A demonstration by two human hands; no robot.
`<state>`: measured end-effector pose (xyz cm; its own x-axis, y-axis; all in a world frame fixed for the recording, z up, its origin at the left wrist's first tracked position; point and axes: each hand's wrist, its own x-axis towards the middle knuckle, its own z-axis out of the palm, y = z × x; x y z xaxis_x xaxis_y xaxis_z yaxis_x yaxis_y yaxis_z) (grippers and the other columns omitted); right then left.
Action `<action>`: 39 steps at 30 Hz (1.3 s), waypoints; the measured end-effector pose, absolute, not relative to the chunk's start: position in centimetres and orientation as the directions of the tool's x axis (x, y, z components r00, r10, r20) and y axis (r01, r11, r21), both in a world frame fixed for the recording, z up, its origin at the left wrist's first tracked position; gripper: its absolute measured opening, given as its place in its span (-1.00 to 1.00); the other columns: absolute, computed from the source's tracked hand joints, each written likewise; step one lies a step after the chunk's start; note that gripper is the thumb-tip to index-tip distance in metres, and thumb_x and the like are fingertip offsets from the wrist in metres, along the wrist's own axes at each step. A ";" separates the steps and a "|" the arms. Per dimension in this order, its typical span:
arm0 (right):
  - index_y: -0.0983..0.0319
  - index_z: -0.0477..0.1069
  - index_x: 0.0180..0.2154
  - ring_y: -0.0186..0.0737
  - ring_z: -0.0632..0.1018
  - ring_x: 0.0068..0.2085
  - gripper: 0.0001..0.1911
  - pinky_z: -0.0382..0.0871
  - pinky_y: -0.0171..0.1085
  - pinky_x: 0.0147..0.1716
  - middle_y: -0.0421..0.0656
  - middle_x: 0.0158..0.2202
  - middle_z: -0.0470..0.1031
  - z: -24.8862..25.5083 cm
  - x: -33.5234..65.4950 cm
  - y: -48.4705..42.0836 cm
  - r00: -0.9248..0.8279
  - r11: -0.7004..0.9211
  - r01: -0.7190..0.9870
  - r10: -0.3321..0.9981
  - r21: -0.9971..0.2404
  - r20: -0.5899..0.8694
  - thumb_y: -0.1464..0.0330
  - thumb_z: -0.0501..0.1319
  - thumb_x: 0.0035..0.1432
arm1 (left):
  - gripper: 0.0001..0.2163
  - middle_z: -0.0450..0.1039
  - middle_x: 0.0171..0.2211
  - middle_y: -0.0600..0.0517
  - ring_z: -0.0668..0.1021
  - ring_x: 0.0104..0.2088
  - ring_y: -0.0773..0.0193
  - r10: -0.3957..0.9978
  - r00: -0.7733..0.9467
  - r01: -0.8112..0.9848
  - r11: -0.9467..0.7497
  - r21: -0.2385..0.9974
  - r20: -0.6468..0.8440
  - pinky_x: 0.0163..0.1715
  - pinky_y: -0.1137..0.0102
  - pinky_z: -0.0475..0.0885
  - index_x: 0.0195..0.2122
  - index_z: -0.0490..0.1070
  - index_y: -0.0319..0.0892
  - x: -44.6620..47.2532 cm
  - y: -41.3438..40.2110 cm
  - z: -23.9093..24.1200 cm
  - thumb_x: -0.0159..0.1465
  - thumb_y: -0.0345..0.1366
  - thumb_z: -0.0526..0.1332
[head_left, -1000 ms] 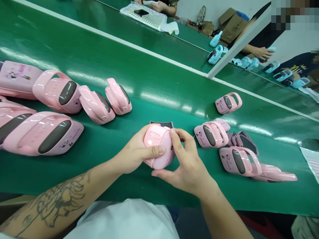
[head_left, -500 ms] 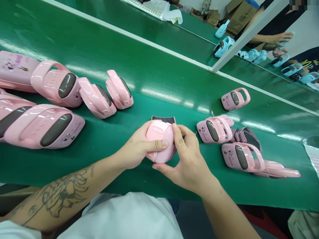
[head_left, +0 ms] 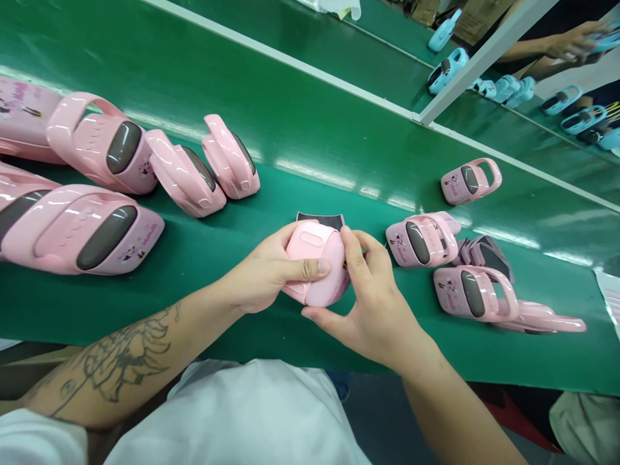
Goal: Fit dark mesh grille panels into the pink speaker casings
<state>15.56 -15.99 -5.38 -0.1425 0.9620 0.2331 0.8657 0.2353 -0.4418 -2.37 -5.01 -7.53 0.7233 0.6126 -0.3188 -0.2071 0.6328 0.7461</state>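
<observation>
A rounded pink plastic housing (head_left: pixel 323 284) is held up over the bench in front of me. My left hand (head_left: pixel 271 268) grips it from the left, with the thumb laid across its face and the fingers hidden behind. At its right edge, my right hand (head_left: pixel 372 297) has the index fingertip on the upper corner and the thumb at the lower edge. Just behind the housing, a dark curved panel (head_left: pixel 320 220) lies on the bench. What the hidden fingers touch underneath cannot be seen.
Several pink handled housings with dark windows (head_left: pixel 87 232) stand on the green bench (head_left: pixel 232 342) at left. More pink housings (head_left: pixel 467 294) and a stack of dark panels (head_left: pixel 484 255) are at right. Behind a white rail (head_left: pixel 290 61), a co-worker's hand (head_left: pixel 576 42) holds a blue piece.
The view has shifted slightly, so the bench items appear a little higher. Both hands keep their hold on the pink housing, with hardly any change in its pose.
</observation>
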 end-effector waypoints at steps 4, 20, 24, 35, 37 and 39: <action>0.21 -0.08 0.57 0.36 0.39 0.37 0.15 0.48 0.37 0.29 0.22 0.37 0.26 -5.0 15.3 -16.3 -0.113 0.193 0.886 0.971 -0.421 0.209 0.15 0.52 0.20 | -0.28 0.62 0.08 -0.15 0.64 0.09 -0.06 0.602 0.725 -0.212 0.656 0.725 -0.333 -0.03 0.21 0.62 0.24 0.49 -0.17 -2.3 -5.1 -7.3 0.06 -0.29 0.68; 0.14 -0.13 0.59 0.30 0.37 0.42 0.23 0.42 0.34 0.39 0.17 0.39 0.23 -5.6 15.0 -16.5 -0.099 0.191 0.831 0.975 -0.522 0.198 0.12 0.56 0.17 | -0.32 0.62 0.11 -0.16 0.64 0.11 -0.07 0.639 0.694 -0.255 0.649 0.716 -0.332 -0.01 0.23 0.59 0.19 0.50 -0.16 -2.0 -6.4 -8.2 0.07 -0.21 0.68; 0.17 -0.15 0.60 0.32 0.36 0.43 0.20 0.48 0.32 0.36 0.22 0.41 0.19 -5.7 14.7 -16.4 -0.131 0.262 0.843 0.947 -0.469 0.294 0.10 0.53 0.23 | -0.25 0.60 0.13 -0.15 0.64 0.09 -0.04 0.683 0.676 -0.261 0.574 0.776 -0.278 -0.07 0.27 0.60 0.21 0.45 -0.11 -2.3 -6.4 -8.1 0.06 -0.08 0.69; 0.28 -0.18 0.61 0.34 0.49 0.32 0.20 0.61 0.28 0.24 0.26 0.30 0.33 -6.1 14.7 -16.5 -0.228 0.391 0.885 0.837 -0.253 0.497 -0.01 0.46 0.29 | -0.21 0.62 0.17 -0.12 0.65 0.12 -0.14 0.812 0.554 -0.120 0.296 0.948 -0.183 0.00 0.18 0.63 0.25 0.46 -0.09 -2.8 -6.9 -6.7 0.03 -0.05 0.66; 0.32 -0.16 0.61 0.32 0.49 0.32 0.20 0.61 0.24 0.25 0.26 0.29 0.33 -5.9 14.7 -16.5 -0.241 0.402 0.880 0.836 -0.252 0.493 0.00 0.46 0.29 | -0.21 0.64 0.12 -0.13 0.67 0.07 -0.12 0.825 0.535 -0.086 0.268 0.960 -0.183 -0.03 0.18 0.63 0.25 0.46 -0.12 -2.9 -7.1 -6.8 0.04 -0.01 0.64; 0.38 -0.14 0.60 0.31 0.49 0.32 0.20 0.61 0.21 0.27 0.27 0.29 0.32 -5.8 14.6 -16.5 -0.251 0.409 0.878 0.837 -0.250 0.487 0.01 0.47 0.29 | -0.22 0.66 0.10 -0.13 0.68 0.04 -0.11 0.845 0.508 -0.051 0.224 0.973 -0.168 -0.03 0.17 0.63 0.24 0.48 -0.14 -2.9 -7.2 -6.9 0.03 0.01 0.64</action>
<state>14.63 -16.51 -5.81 -0.2515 0.8367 0.4865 0.8776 0.4091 -0.2498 -2.95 -7.23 -6.91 0.5078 0.8449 -0.1680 -0.0505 0.2239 0.9733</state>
